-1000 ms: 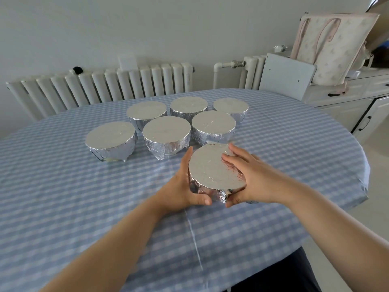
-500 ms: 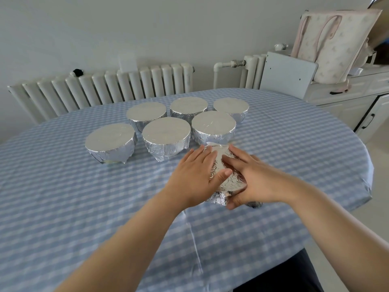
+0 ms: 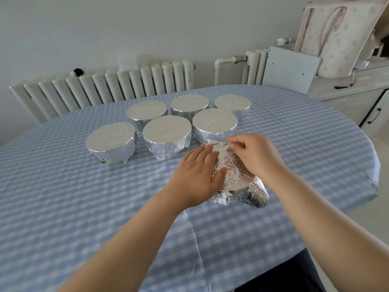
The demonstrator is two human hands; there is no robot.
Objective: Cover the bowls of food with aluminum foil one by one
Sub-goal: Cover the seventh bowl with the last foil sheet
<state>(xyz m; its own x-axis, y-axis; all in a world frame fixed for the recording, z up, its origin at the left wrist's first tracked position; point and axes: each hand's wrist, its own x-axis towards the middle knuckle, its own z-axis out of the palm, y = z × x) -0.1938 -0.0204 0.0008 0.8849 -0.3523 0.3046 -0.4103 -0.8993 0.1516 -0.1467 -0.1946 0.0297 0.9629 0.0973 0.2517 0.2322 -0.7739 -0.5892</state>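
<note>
Silver foil; blue-white check tablecloth; white radiator.

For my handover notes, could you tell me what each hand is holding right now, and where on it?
The right hand pinches the far edge of the foil on the nearest bowl; the left hand presses flat on its left side, gripping nothing.

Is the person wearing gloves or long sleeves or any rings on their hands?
No gloves, no rings and no watch or bracelet that I can see. The left hand and the right hand are bare, and both forearms are bare as far down as the picture shows, so no sleeves appear. The fingernails look short and plain. A bit of dark clothing shows at the bottom edge.
</note>
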